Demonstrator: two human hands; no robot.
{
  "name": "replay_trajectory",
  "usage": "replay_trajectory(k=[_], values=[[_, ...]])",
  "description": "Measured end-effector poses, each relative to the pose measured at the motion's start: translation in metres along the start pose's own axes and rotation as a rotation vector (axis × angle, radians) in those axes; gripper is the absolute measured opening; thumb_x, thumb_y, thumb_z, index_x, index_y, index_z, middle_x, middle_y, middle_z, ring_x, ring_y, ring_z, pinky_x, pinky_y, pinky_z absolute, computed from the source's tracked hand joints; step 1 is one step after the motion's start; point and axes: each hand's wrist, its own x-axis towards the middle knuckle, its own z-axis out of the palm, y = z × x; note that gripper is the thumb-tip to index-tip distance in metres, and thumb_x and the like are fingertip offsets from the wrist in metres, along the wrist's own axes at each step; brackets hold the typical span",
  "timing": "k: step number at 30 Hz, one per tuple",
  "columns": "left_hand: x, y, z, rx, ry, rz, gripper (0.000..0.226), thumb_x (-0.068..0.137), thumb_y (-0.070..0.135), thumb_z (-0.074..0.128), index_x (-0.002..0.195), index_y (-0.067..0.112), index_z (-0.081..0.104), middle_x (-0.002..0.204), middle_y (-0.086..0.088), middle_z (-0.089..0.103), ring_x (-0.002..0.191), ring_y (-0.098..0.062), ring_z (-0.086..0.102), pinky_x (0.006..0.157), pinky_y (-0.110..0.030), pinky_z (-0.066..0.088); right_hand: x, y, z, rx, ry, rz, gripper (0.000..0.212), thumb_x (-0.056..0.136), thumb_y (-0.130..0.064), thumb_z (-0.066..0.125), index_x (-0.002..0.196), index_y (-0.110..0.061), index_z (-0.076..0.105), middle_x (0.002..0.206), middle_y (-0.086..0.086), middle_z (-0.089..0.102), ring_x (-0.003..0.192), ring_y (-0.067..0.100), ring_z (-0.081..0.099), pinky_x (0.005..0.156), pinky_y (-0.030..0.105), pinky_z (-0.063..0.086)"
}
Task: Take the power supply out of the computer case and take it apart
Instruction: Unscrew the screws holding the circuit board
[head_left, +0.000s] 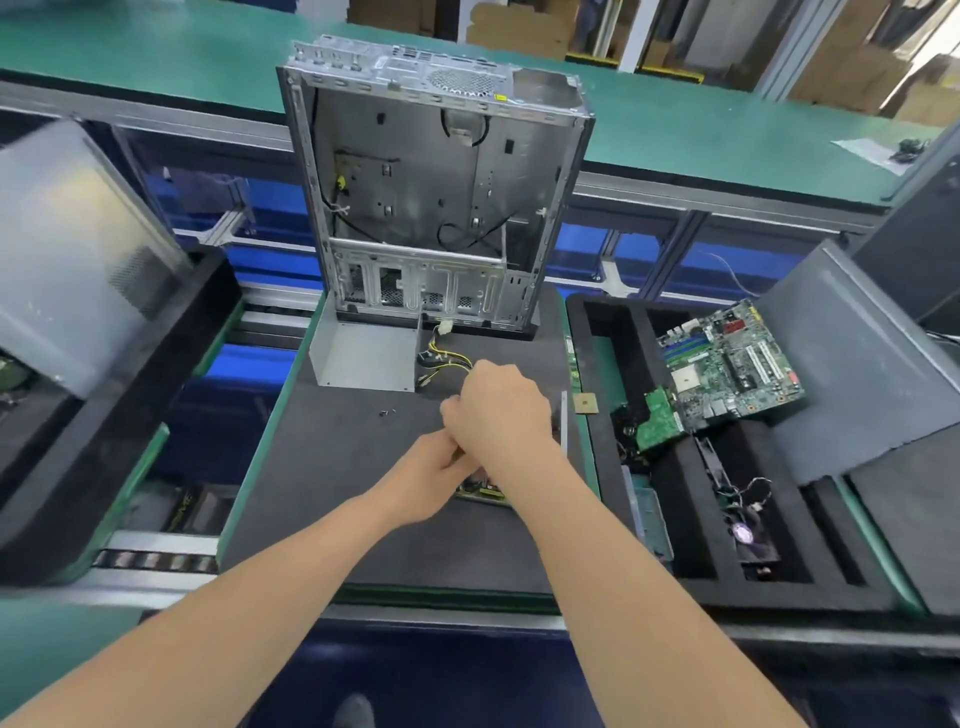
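The emptied silver computer case (431, 182) stands upright at the back of the dark work mat (337, 467). In front of it lies the power supply's grey metal cover (363, 358), with a bundle of yellow and black cables (441, 361) beside it. My right hand (498, 410) and my left hand (431, 478) are close together over the power supply's circuit board (480, 491), which is mostly hidden under them. Both hands have curled fingers gripping the board's parts; the exact grip is hidden.
A black foam tray (597, 322) on the right holds a green motherboard (727, 364), a small card and a fan. Small screws (387, 412) lie on the mat. A grey side panel (67, 249) leans at the left. A conveyor frame runs behind.
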Motion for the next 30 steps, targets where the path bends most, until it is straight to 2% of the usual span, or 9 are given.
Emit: replay_trajectory(k=[5, 8, 11, 13, 16, 20, 24, 27, 30], values=[[0.013, -0.007, -0.003, -0.079, -0.013, 0.027, 0.019, 0.076, 0.054, 0.049, 0.085, 0.042, 0.061, 0.072, 0.005, 0.067, 0.067, -0.009, 0.049, 0.065, -0.033, 0.039, 0.001, 0.000, 0.001, -0.053, -0.050, -0.037, 0.016, 0.082, -0.024, 0.059, 0.073, -0.016, 0.048, 0.069, 0.001, 0.044, 0.072, 0.035, 0.054, 0.063, 0.034, 0.041], [0.018, -0.013, -0.007, -0.101, -0.094, 0.061, 0.027, 0.083, 0.052, 0.057, 0.101, 0.034, 0.065, 0.102, -0.010, 0.073, 0.080, -0.012, 0.053, 0.072, -0.035, 0.044, 0.010, 0.013, -0.011, -0.152, -0.187, -0.375, 0.024, 0.085, -0.033, 0.061, 0.068, -0.024, 0.047, 0.064, -0.003, 0.045, 0.068, 0.033, 0.053, 0.057, 0.031, 0.038], [0.018, -0.016, -0.009, -0.048, -0.214, 0.134, 0.020, 0.095, 0.038, 0.053, 0.088, 0.023, 0.065, 0.085, 0.001, 0.069, 0.073, -0.004, 0.050, 0.068, -0.031, 0.047, 0.020, 0.027, -0.027, -0.320, -0.339, -0.838, 0.018, 0.085, -0.031, 0.064, 0.074, -0.020, 0.056, 0.059, 0.001, 0.054, 0.058, 0.030, 0.049, 0.051, 0.032, 0.036], [0.018, -0.014, -0.008, -0.033, -0.215, 0.152, 0.027, 0.102, 0.031, 0.050, 0.078, 0.027, 0.063, 0.079, 0.016, 0.064, 0.071, 0.003, 0.053, 0.066, -0.014, 0.042, 0.029, 0.033, -0.032, -0.315, -0.372, -0.926, 0.017, 0.087, -0.029, 0.064, 0.077, -0.018, 0.056, 0.059, 0.005, 0.057, 0.057, 0.032, 0.047, 0.052, 0.033, 0.039], [0.015, -0.008, -0.004, -0.018, -0.141, 0.169, 0.036, 0.109, 0.023, 0.046, 0.078, 0.038, 0.055, 0.080, 0.025, 0.062, 0.078, 0.006, 0.055, 0.072, -0.007, 0.040, 0.024, 0.031, -0.035, -0.253, -0.317, -0.806, 0.019, 0.088, -0.033, 0.061, 0.079, -0.018, 0.054, 0.057, 0.002, 0.052, 0.058, 0.030, 0.047, 0.053, 0.035, 0.042], [0.008, -0.002, -0.002, -0.094, -0.112, 0.128, 0.025, 0.102, 0.020, 0.043, 0.086, 0.029, 0.060, 0.082, 0.017, 0.065, 0.078, 0.003, 0.057, 0.074, -0.013, 0.044, -0.006, 0.015, -0.020, -0.288, -0.033, -0.350, 0.033, 0.088, -0.049, 0.056, 0.081, -0.017, 0.051, 0.061, -0.003, 0.039, 0.065, 0.033, 0.051, 0.058, 0.034, 0.035], [0.006, 0.000, 0.001, -0.093, -0.073, 0.088, 0.039, 0.094, 0.012, 0.039, 0.083, 0.044, 0.057, 0.082, 0.035, 0.064, 0.077, 0.011, 0.056, 0.069, -0.008, 0.044, -0.012, -0.008, -0.002, -0.223, 0.072, -0.018, 0.038, 0.097, -0.051, 0.052, 0.095, -0.015, 0.062, 0.089, 0.009, 0.064, 0.088, 0.038, 0.067, 0.066, 0.037, 0.039], [0.008, -0.003, 0.000, -0.078, -0.089, 0.042, 0.051, 0.094, 0.013, 0.043, 0.072, 0.055, 0.061, 0.072, 0.031, 0.065, 0.067, 0.011, 0.054, 0.062, -0.013, 0.043, -0.008, -0.004, 0.006, -0.154, 0.047, -0.033, 0.012, 0.092, -0.026, 0.056, 0.089, -0.015, 0.058, 0.080, 0.004, 0.058, 0.084, 0.039, 0.066, 0.064, 0.035, 0.038], [0.012, -0.005, -0.003, -0.119, -0.110, 0.013, 0.022, 0.089, 0.035, 0.049, 0.094, 0.049, 0.065, 0.095, 0.031, 0.067, 0.086, 0.008, 0.061, 0.073, -0.013, 0.048, -0.002, 0.011, 0.001, -0.175, -0.007, -0.249, 0.010, 0.085, -0.024, 0.057, 0.078, -0.019, 0.052, 0.063, -0.003, 0.039, 0.069, 0.036, 0.052, 0.062, 0.035, 0.041]])
